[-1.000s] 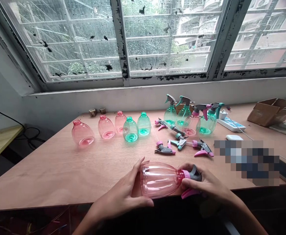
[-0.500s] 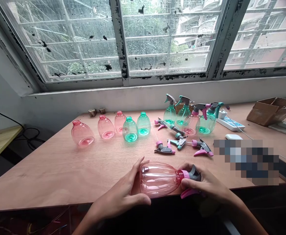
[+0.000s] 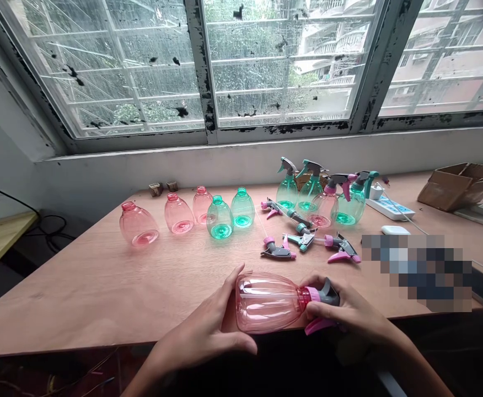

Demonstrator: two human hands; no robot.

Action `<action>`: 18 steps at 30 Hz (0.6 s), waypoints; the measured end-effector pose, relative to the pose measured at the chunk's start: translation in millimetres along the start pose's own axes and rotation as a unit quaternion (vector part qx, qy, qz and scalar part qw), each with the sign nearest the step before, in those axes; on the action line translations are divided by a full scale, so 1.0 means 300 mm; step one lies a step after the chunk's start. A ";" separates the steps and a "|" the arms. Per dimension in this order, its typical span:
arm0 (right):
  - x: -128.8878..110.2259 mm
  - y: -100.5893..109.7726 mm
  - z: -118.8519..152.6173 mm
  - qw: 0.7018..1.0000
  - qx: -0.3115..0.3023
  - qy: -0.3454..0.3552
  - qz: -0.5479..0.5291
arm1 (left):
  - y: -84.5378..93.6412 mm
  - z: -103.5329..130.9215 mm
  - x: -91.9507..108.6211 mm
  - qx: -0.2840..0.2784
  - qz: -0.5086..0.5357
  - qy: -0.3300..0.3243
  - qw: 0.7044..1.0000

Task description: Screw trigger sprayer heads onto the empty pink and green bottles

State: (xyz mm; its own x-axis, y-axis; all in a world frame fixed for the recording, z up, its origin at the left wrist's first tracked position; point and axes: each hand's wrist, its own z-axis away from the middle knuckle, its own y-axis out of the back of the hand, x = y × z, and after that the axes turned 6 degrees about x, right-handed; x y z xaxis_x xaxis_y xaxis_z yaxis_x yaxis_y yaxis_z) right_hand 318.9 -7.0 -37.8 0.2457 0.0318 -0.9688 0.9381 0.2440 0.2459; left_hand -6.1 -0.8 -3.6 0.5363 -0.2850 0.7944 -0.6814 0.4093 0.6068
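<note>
A clear pink bottle (image 3: 266, 303) lies on its side at the table's front edge, its base to the left. On its neck sits a spray head (image 3: 324, 298) with a pink collar, grey top and pink trigger. My right hand (image 3: 344, 311) is wrapped round that spray head. Around the bottle's base, my left hand (image 3: 212, 320) is cupped, thumb below and fingers behind. Beyond the bottle lie several loose spray heads, among them a pink and grey one (image 3: 278, 251) and a green and grey one (image 3: 302, 239).
Bottles without heads, such as a pink one (image 3: 139, 226) and a green one (image 3: 220, 219), stand at the back left. Several bottles with heads (image 3: 286, 190) stand behind the loose ones. A power strip (image 3: 390, 209) and cardboard box (image 3: 452, 190) are at the right.
The left thumb has shifted very slightly to the right under the bottle. Otherwise the hands and bottle look almost the same, with a slight shift of the view.
</note>
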 end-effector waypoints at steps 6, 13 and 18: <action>0.003 0.001 0.002 1.000 -0.001 0.005 0.002 | 0.001 0.000 -0.004 0.001 -0.005 0.007 1.000; 0.003 0.004 -0.003 1.000 -0.017 0.011 -0.008 | 0.006 0.000 -0.002 0.001 -0.008 0.011 1.000; 0.014 0.006 -0.004 1.000 -0.005 0.011 0.000 | 0.006 0.001 -0.003 -0.003 -0.006 0.015 1.000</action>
State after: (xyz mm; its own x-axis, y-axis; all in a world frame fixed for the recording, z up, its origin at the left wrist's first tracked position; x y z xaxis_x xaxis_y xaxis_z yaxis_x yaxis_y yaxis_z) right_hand 321.2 -5.3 -41.4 0.2405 0.0536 -0.9692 0.9355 0.2534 0.2461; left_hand -8.0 -0.1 -3.3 0.5596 -0.2638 0.7857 -0.6719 0.4107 0.6164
